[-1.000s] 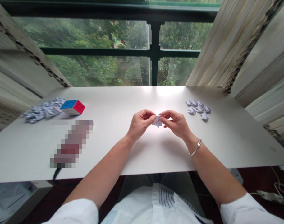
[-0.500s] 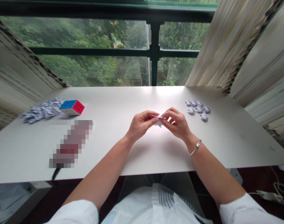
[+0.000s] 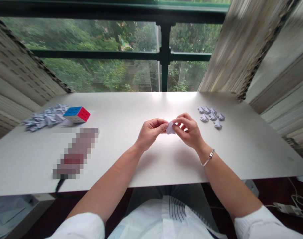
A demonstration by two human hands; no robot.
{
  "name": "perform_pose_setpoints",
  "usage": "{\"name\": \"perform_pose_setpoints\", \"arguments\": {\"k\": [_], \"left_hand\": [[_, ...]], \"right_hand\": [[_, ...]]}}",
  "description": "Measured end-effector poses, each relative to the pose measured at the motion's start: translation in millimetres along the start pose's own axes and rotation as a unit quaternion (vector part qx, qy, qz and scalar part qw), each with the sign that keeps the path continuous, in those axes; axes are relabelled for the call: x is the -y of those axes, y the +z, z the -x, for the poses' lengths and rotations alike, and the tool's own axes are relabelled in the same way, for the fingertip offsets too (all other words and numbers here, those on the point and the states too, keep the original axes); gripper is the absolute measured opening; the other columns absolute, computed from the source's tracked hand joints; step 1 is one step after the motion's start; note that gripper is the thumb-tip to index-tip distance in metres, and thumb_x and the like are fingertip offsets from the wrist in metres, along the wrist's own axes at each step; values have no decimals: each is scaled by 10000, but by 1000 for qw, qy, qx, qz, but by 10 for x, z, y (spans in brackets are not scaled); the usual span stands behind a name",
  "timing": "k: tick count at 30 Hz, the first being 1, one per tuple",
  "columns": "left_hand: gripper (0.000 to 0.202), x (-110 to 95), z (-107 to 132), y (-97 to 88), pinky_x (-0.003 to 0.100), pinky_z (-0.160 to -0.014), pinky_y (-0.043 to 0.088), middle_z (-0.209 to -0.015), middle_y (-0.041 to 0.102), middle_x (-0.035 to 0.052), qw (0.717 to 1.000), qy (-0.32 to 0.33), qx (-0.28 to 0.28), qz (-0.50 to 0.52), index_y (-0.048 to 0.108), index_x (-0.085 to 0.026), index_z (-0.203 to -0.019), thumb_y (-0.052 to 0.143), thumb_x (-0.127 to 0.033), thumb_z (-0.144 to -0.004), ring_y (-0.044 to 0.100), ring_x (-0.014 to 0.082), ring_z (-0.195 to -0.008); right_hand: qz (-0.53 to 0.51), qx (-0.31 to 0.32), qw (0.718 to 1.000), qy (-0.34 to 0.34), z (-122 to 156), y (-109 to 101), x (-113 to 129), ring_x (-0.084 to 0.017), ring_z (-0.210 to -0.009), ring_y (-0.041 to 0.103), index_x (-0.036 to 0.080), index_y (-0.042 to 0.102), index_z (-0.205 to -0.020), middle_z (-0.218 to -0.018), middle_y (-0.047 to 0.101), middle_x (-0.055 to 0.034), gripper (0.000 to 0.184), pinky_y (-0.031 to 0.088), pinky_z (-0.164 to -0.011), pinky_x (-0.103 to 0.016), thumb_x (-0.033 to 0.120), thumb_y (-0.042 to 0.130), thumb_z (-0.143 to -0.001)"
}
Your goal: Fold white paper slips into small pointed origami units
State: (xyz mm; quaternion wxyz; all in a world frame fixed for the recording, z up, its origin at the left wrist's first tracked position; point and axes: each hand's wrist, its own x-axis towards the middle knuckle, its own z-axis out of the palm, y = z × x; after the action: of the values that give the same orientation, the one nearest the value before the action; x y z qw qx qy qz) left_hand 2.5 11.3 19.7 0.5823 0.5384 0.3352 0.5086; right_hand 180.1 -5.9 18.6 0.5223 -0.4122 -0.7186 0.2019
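Between my two hands is a small piece of folded white paper (image 3: 170,128), held just above the white table. My left hand (image 3: 151,132) pinches its left side between thumb and fingers. On the other side, my right hand (image 3: 188,128) grips the paper's right edge with thumb and index finger, and the remaining fingers curl behind. Part of the paper is hidden by the fingertips. To the right of my right hand lies a small group of folded white paper pieces (image 3: 212,116) of a similar size.
A heap of folded paper strips (image 3: 45,119) lies on the table's left, beside a puzzle cube (image 3: 77,114) with blue, red and white faces. Nearer me is a blurred-out long object (image 3: 75,154) with a black strap. Curtains (image 3: 223,49) flank the window behind the table (image 3: 111,106).
The folded paper has turned between my fingers, and a broader flat face now shows. My right fingers have shifted slightly; both hands stay in about the same place.
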Motion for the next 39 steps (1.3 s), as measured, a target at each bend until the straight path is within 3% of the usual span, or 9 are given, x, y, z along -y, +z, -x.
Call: {"name": "perform_pose_setpoints", "arguments": {"k": [7,10,19,28,34,39], "left_hand": [[254,22,21,20,349,-805,569,-852,748,68,999,-3,34,14,769,-142,-865,834,-323,-699,687,180,-785],[260,19,22,16,353,-834,564,-894,758,74,999,2,47,20,775,-152,-905,838,-294,-697,697,189,-825],[216,12,32,33,351,-790,566,-851,755,72,1000,15,16,15,778,-151,-836,851,-274,-674,691,184,-774],[167,12,12,37,317,-738,554,-795,738,46,999,33,-12,10,761,-159,-793,840,-258,-683,667,153,-721],[182,19,26,42,301,-719,539,-767,721,41,1000,27,2,6,750,-150,-793,839,-275,-694,651,144,-700],[225,23,31,41,304,-711,537,-763,713,45,1000,23,10,4,737,-141,-797,833,-320,-700,654,152,-704]], "right_hand": [[14,-21,999,-27,26,5,-4,-115,-726,577,241,693,-1036,-949,558,-31,199,485,-531,-230,241,669,-838],[26,-22,999,-39,32,-14,2,-124,-742,577,255,703,-993,-953,564,-34,144,489,-545,-243,258,659,-856],[38,-15,997,-60,20,-40,-15,-141,-740,573,231,697,-852,-879,556,-34,59,474,-541,-261,277,660,-853],[105,-31,986,-125,55,-44,-3,-129,-738,599,274,719,-995,-918,573,-37,165,504,-584,-270,210,630,-871],[66,-39,994,-75,66,-1,4,-119,-671,575,244,702,-929,-880,573,-31,113,480,-508,-253,217,623,-854],[75,-31,993,-89,68,5,10,-117,-656,572,241,690,-922,-863,574,-27,115,489,-518,-255,203,615,-843]]}}
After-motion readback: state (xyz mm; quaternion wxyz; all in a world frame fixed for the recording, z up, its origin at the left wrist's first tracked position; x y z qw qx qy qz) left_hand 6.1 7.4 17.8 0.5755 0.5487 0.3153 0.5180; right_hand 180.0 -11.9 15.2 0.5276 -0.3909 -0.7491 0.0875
